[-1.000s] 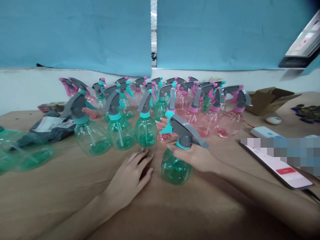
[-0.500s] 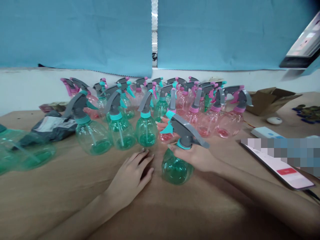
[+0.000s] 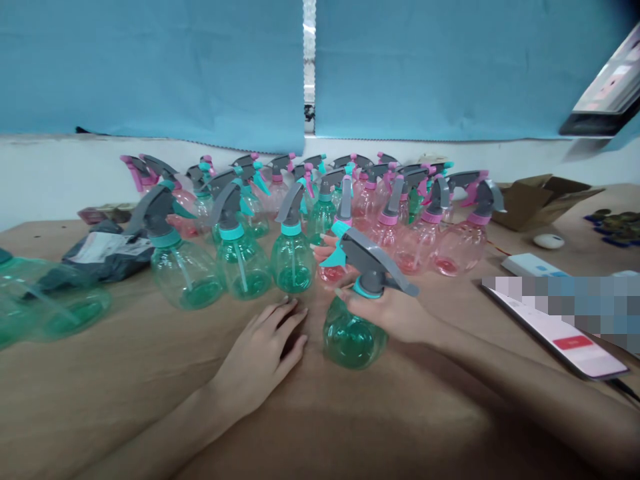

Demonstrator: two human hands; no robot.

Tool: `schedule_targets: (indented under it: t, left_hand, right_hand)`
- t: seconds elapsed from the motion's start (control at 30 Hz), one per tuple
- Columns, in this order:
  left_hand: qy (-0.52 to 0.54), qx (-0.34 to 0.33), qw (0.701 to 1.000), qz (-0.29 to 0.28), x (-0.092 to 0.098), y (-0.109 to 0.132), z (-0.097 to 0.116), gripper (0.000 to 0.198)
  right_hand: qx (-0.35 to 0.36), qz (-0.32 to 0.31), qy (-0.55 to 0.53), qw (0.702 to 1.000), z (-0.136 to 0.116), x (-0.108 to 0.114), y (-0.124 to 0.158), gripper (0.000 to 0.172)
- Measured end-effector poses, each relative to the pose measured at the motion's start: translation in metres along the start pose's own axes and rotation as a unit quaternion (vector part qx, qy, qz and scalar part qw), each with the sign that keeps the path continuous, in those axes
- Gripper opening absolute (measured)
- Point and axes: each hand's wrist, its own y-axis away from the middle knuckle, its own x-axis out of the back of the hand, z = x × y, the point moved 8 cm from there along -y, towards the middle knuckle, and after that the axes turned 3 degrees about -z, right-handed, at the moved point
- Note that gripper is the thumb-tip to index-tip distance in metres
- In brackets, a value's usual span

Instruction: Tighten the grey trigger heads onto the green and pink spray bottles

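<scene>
The right hand (image 3: 395, 310) is closed around the neck of a green bottle (image 3: 353, 340), just under its grey trigger head (image 3: 373, 263). The bottle is held upright on the tabletop (image 3: 150, 387), near the middle of the view. The left hand (image 3: 263, 353) lies open and flat, palm down, at 9 o'clock from the bottle. Its fingertips are just beside the bottle's body, and nothing is gripped by it.

At 11 o'clock from the held bottle, a front row of green bottles (image 3: 240, 263) is set upright, each with a head on. At 1 o'clock stand the pink bottles (image 3: 450, 250), likewise capped, and more rows are packed close behind them up to the wall. Far out at 9 o'clock, green bodies (image 3: 45, 303) lie on their sides. They are blurred, and no heads can be made out on them. A dark bag (image 3: 107, 257) lies at 10 o'clock, a phone (image 3: 565, 337) at 3 o'clock and a cardboard box (image 3: 543, 197) at 2 o'clock.

Judged from how things lie, most of the work appears to be done: dozens of bottles stand complete. The held bottle carries its head, though whether the head is fully tightened cannot be told. The lying green bodies seem to be what is left.
</scene>
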Motion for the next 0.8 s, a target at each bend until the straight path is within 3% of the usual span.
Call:
schedule_targets:
  t: [0.3,0.5,0.8]
  left_hand:
    - [-0.001,-0.001,1.000,0.004,0.002,-0.001,0.001,0.039]
    - [0.002,0.000,1.000,0.003,0.003,-0.002,0.001,0.038]
    - [-0.004,-0.001,1.000,0.005,0.003,-0.001,0.001,0.037]
  right_hand:
    - [0.004,0.008,-0.021,1.000,-0.002,0.001,-0.001,0.007]
    - [-0.015,0.005,-0.022,1.000,0.004,0.000,-0.001,0.012]
    - [0.018,0.021,-0.058,0.998,-0.010,0.004,-0.002,0.020]
